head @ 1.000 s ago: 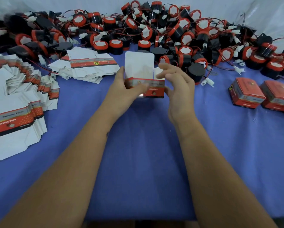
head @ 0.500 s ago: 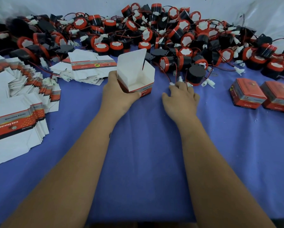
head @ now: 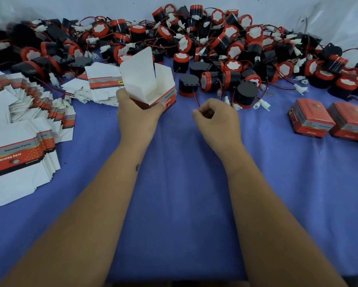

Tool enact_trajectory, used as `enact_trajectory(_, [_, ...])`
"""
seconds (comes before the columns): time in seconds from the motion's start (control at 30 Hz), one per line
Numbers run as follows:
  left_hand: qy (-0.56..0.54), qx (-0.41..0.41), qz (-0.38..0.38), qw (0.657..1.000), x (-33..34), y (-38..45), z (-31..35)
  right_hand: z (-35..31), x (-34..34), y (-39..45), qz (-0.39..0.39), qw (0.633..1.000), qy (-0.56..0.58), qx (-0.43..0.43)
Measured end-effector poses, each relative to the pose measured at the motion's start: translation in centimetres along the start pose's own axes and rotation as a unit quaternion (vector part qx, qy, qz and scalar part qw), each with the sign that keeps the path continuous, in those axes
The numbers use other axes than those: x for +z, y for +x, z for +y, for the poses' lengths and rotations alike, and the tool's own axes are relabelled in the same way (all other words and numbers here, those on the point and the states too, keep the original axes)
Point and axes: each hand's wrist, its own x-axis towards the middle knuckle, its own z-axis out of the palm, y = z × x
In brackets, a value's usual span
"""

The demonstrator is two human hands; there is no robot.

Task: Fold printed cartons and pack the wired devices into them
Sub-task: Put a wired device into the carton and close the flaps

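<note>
A blue cloth covers the counter (head: 178,183) from edge to edge, and a pale sheet hangs as a backdrop (head: 70,7) along the far side. Piled against it is a big heap of wired devices (head: 225,50), black and red drums with white connectors, tangled in red and black leads. On the left, fanned stacks of flat cartons (head: 18,131) run off the frame edge, with a second smaller stack (head: 99,83) farther back. On the right sit closed red cartons (head: 310,119), the last of them cut off by the frame.

The left hand (head: 138,114) grips an opened carton (head: 151,88) from below, fingers wrapped round its base, flaps standing up and the white inside showing empty. It sits just in front of the heap, tilted a little toward the person. The right hand (head: 217,119) is curled loosely, thumb and fingertips pinched close on a thin red wire (head: 196,101) that leads up to a black device (head: 188,84) at the near edge of the pile; how firm the pinch is cannot be told, as the fingers hide the contact.

The print on the cartons is mostly too blurred to read. The far left of the heap is smeared and dark.

Between the forearms and down to the near edge the cloth lies bare, a wide lane, with more bare cloth to the right in front of the red cartons.
</note>
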Motion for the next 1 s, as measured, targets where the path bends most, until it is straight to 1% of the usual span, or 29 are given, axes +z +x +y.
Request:
enact_trajectory(0.03, [-0.006, -0.002, 0.003, 1.0, 0.0, 0.0, 0.0, -0.3, 0.0, -0.2, 0.008, 0.999, 0.041, 0.008])
enact_trajectory(0.07, [-0.012, -0.003, 0.005, 1.0, 0.1, 0.0, 0.0, -0.5, -0.1, -0.3, 0.006, 0.998, 0.057, 0.014])
enact_trajectory(0.17, [-0.022, -0.002, 0.01, 1.0, 0.1, -0.1, 0.0, -0.8, -0.3, -0.6, -0.058, 0.996, 0.058, 0.023])
enact_trajectory(0.3, [-0.042, -0.003, 0.009, 0.999, 0.1, -0.1, 0.0, -1.7, -0.8, -0.8, -0.12, 0.985, 0.122, 0.021])
enact_trajectory(0.4, [-0.053, -0.005, 0.01, 0.999, 0.0, -0.2, 0.1, -2.5, -1.5, -0.8, -0.192, 0.959, 0.21, 0.016])
enact_trajectory(0.47, [-0.067, -0.007, 0.011, 0.998, 0.1, -0.2, 0.3, -2.9, -1.9, -0.6, -0.221, 0.932, 0.287, 0.026])
enact_trajectory(0.5, [-0.074, -0.006, 0.015, 0.997, 0.0, -0.2, 0.4, -3.1, -2.1, -0.5, -0.22, 0.919, 0.325, 0.049])
enact_trajectory(0.53, [-0.083, -0.004, 0.024, 0.996, 0.1, -0.2, 0.4, -3.1, -2.2, -0.3, -0.202, 0.913, 0.348, 0.069])
enact_trajectory(0.6, [-0.112, -0.003, 0.044, 0.993, 0.0, -0.3, 0.6, -2.8, -2.4, -0.2, -0.145, 0.918, 0.359, 0.081])
enact_trajectory(0.67, [-0.155, -0.005, 0.046, 0.987, 0.0, -0.4, 1.0, -2.4, -2.3, -0.1, -0.088, 0.928, 0.349, 0.099])
enact_trajectory(0.73, [-0.211, -0.028, 0.007, 0.977, 0.1, -0.6, 1.4, -2.0, -1.9, 0.2, -0.064, 0.934, 0.327, 0.131])
enact_trajectory(0.77, [-0.251, -0.05, -0.027, 0.966, 0.2, -0.7, 1.6, -1.9, -1.6, 0.3, -0.071, 0.934, 0.318, 0.146])
enact_trajectory(0.83, [-0.335, -0.095, -0.108, 0.931, 0.3, -0.9, 2.0, -1.9, -0.9, 0.5, -0.102, 0.926, 0.325, 0.165])
enact_trajectory(0.9, [-0.379, -0.123, -0.182, 0.899, 0.4, -1.2, 2.3, -1.9, -0.2, 0.6, -0.116, 0.91, 0.355, 0.182])
enact_trajectory(1.0, [-0.389, -0.154, -0.252, 0.873, 0.3, -1.6, 2.4, -2.2, 0.4, 0.7, -0.098, 0.865, 0.437, 0.227])
